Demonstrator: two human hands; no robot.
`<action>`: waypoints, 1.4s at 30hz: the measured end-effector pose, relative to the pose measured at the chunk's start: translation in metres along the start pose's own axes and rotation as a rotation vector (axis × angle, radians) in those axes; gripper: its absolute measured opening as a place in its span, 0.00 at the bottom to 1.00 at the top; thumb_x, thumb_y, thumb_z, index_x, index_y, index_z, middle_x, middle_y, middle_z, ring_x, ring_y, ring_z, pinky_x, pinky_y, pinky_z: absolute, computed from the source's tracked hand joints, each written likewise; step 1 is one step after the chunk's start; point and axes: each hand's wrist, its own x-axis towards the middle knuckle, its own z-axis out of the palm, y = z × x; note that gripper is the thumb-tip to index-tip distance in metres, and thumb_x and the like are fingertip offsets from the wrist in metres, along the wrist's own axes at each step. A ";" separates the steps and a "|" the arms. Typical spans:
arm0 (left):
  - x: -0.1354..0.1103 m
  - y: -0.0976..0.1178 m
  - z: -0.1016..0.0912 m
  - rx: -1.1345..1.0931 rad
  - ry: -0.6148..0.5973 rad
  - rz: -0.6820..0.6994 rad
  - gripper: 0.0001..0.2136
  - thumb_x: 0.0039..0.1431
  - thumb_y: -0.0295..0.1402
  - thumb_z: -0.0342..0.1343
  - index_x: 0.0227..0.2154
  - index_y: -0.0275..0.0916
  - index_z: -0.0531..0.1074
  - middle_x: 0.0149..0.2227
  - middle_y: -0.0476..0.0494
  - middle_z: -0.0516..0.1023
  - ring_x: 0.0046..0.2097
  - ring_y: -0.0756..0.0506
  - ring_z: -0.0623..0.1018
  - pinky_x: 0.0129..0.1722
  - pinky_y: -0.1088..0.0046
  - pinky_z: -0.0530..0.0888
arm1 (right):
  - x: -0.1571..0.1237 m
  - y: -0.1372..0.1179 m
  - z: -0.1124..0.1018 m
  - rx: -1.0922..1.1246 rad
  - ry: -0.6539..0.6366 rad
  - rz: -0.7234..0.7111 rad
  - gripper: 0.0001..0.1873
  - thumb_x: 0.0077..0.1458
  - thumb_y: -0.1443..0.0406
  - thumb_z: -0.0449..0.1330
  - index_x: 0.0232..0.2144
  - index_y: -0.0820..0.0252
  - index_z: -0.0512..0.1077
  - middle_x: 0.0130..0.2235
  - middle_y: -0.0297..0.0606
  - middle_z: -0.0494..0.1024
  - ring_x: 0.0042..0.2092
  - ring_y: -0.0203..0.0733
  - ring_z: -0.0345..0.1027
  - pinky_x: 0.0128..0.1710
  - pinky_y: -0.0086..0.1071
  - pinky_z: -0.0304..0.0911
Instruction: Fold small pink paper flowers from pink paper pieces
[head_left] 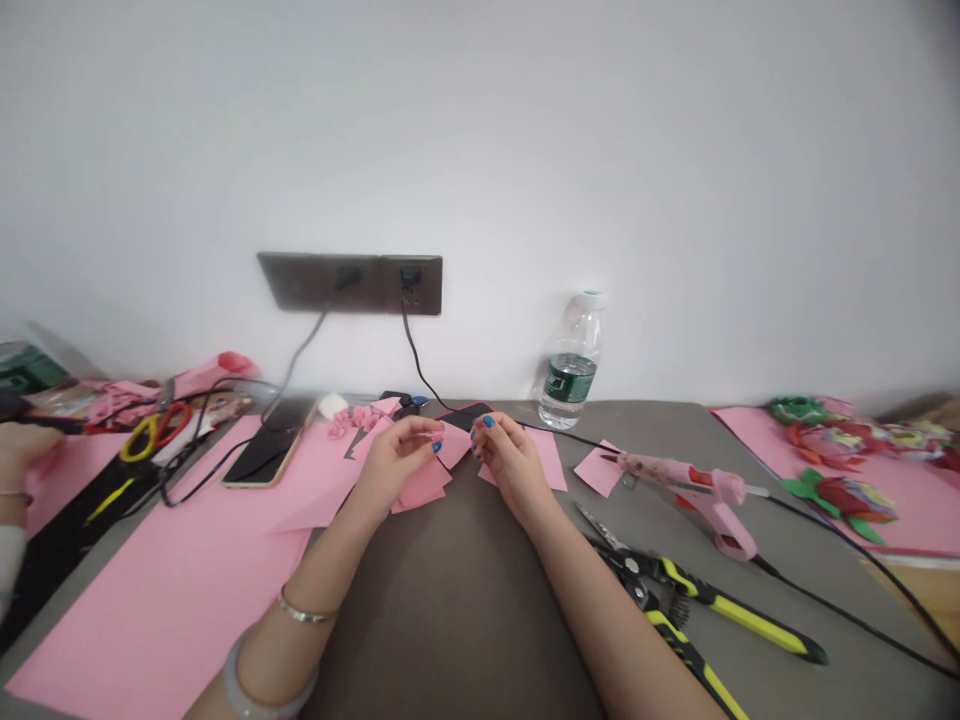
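My left hand (396, 460) is closed in a pinch, with a small bit of pink paper (437, 436) at its fingertips. Slightly apart from it, my right hand (513, 465) has its thumb and fingers pressed together; what they hold, if anything, is hidden. Beneath and beside both hands lie cut pieces of pink paper (421, 488). Curled pink scraps (355, 418) lie just beyond my left hand. To the right of my right hand, a pink glue gun (679, 478) rests on its side near a small pink square (598, 470).
Yellow-and-black snips (637, 570) lie beside my right forearm. A water bottle (571, 365) stands against the wall. At left are a phone (274, 445), large pink sheets (165, 590), scissors (154, 435) and another person's hand (26, 450). Paper flowers (851, 500) lie at right. Cables cross the table.
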 end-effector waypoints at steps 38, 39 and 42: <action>0.007 -0.004 -0.063 0.673 0.201 0.021 0.09 0.51 0.31 0.56 0.36 0.39 0.74 0.23 0.50 0.77 0.23 0.46 0.75 0.29 0.71 0.72 | -0.026 -0.008 0.010 -0.630 -0.474 -0.392 0.19 0.65 0.53 0.49 0.34 0.56 0.75 0.33 0.42 0.80 0.36 0.47 0.72 0.39 0.39 0.62; 0.007 -0.003 -0.063 0.687 0.197 0.014 0.09 0.50 0.30 0.56 0.36 0.39 0.74 0.22 0.50 0.76 0.23 0.46 0.75 0.28 0.71 0.72 | -0.025 -0.007 0.009 -0.583 -0.445 -0.389 0.21 0.65 0.51 0.48 0.34 0.55 0.75 0.33 0.42 0.80 0.36 0.48 0.72 0.38 0.39 0.62; 0.007 -0.001 -0.068 0.763 0.258 0.009 0.09 0.50 0.30 0.55 0.36 0.40 0.74 0.27 0.46 0.79 0.29 0.43 0.78 0.32 0.69 0.72 | -0.023 -0.007 0.007 -0.550 -0.380 -0.412 0.23 0.65 0.49 0.47 0.34 0.55 0.75 0.31 0.41 0.79 0.35 0.48 0.72 0.38 0.40 0.61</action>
